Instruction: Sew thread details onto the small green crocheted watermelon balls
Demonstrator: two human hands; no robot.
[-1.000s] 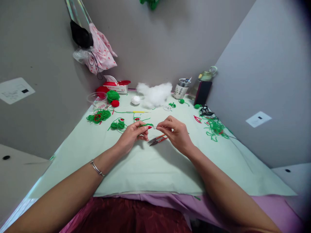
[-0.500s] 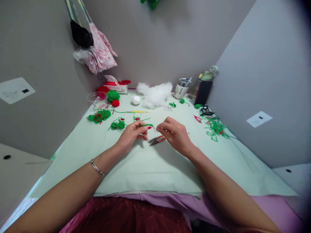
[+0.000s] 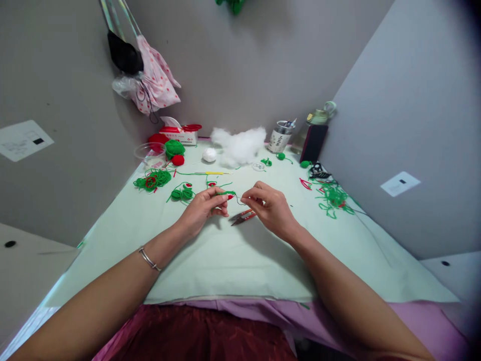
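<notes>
My left hand pinches a small red and green crochet piece between thumb and fingers, over the middle of the table. From that piece a thin dark thread runs across to my right hand, whose thumb and fingertips are closed on it. Any needle in those fingertips is too small to make out. Below and between the hands lie thread snips with orange-red handles, partly covered by my right hand. A crochet hook with a yellow handle rests on the cloth beyond my left hand.
Green yarn bundles and a tangle of yarn lie to the left. White stuffing, a tissue box and a pen tin stand at the back. A phone leans against a bottle at right, near loose green yarn.
Both hands keep nearly the same place and grip. The whole view has shifted very slightly; the table items have not moved.
</notes>
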